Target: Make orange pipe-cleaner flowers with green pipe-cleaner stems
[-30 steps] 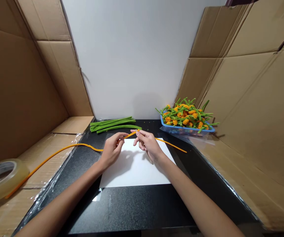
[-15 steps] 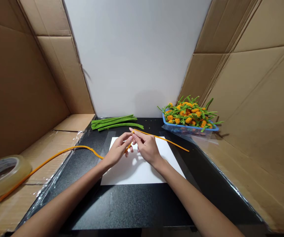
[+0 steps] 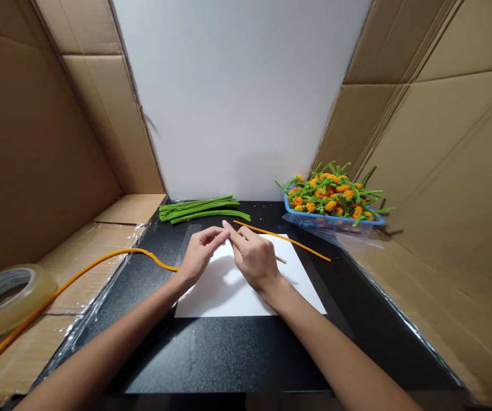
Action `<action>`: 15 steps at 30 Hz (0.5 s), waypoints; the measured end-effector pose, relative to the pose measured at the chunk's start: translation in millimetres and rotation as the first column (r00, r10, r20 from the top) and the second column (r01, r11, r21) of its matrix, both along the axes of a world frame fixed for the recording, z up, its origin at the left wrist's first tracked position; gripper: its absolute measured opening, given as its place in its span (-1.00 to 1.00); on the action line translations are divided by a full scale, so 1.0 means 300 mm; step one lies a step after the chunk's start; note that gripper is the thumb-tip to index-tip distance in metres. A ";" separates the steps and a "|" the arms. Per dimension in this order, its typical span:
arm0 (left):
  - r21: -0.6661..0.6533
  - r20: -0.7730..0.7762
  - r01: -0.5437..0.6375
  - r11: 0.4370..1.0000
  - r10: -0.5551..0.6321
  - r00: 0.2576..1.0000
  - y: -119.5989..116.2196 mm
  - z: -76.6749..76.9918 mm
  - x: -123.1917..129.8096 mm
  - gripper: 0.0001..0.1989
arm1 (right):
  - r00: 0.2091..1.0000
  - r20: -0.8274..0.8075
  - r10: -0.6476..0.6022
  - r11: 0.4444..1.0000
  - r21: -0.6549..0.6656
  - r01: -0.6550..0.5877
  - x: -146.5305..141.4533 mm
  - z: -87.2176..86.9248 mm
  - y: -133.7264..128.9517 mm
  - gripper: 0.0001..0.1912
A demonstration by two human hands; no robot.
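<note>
My left hand [image 3: 201, 257] and my right hand [image 3: 252, 257] meet above a white paper sheet [image 3: 216, 297]. A long orange pipe cleaner [image 3: 100, 265] runs from the cardboard at the left into my left hand, whose fingers curl around it. A straighter orange length [image 3: 286, 240] passes my right fingertips and ends over the black tabletop. A thin pale stick [image 3: 282, 260] pokes out beneath my right hand, which seems to grip it. Where the orange pieces meet the stick is hidden by my fingers.
A bundle of green pipe cleaners [image 3: 203, 209] lies at the table's back edge. At the back right, a blue plastic basket [image 3: 314, 221] holds a heap of orange-and-green pipe-cleaner flowers. A clear tape roll [image 3: 8, 301] sits on cardboard at the left. Cardboard sheets line both sides.
My hands have drawn closer, fingertips nearly touching, and the pale stick now shows to the right of my right hand. The whole view has shifted slightly.
</note>
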State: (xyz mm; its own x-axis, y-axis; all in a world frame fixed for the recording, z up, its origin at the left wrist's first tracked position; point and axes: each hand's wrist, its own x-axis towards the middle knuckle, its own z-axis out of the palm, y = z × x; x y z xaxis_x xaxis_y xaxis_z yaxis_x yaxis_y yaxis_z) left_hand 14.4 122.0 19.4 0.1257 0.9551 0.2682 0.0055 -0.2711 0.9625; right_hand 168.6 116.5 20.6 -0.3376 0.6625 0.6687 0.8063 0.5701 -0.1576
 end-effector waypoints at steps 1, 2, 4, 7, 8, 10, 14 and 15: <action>-0.015 0.009 0.002 1.000 -0.002 1.000 -0.002 0.001 0.001 -0.64 | 1.000 -0.015 0.004 1.000 -0.010 -0.004 -0.002 -0.001 -0.001 -0.57; -0.030 0.018 0.005 1.000 -0.005 1.000 -0.004 0.002 0.002 -0.64 | 0.999 -0.047 0.012 1.000 -0.027 -0.014 -0.004 -0.003 0.000 -0.57; -0.059 0.037 0.011 0.998 -0.009 0.999 -0.005 0.003 0.002 -0.64 | 0.986 -0.158 0.053 0.995 -0.073 -0.065 -0.008 -0.009 0.002 -0.58; -0.088 0.074 0.027 0.996 -0.020 0.997 -0.001 0.001 -0.003 -0.67 | 0.902 -0.407 0.144 0.967 -0.135 -0.215 -0.014 -0.014 0.007 -0.61; -0.096 0.088 0.034 0.995 -0.026 0.996 0.002 0.001 -0.006 -0.69 | 0.858 -0.487 0.164 0.949 -0.158 -0.271 -0.017 -0.012 0.008 -0.63; -0.109 0.109 0.049 0.993 -0.038 0.993 0.008 0.003 -0.011 -0.69 | 0.754 -0.634 0.171 0.899 -0.214 -0.383 -0.020 -0.005 0.010 -0.66; -0.094 0.117 0.050 0.994 -0.039 0.992 0.017 0.011 -0.023 -0.65 | 0.513 -0.851 0.116 0.703 -0.294 -0.647 -0.020 0.016 0.017 -0.66; -0.079 0.110 0.043 0.996 -0.034 0.993 0.019 0.014 -0.025 -0.64 | 0.458 -0.884 0.094 0.641 -0.298 -0.708 -0.019 0.019 0.020 -0.64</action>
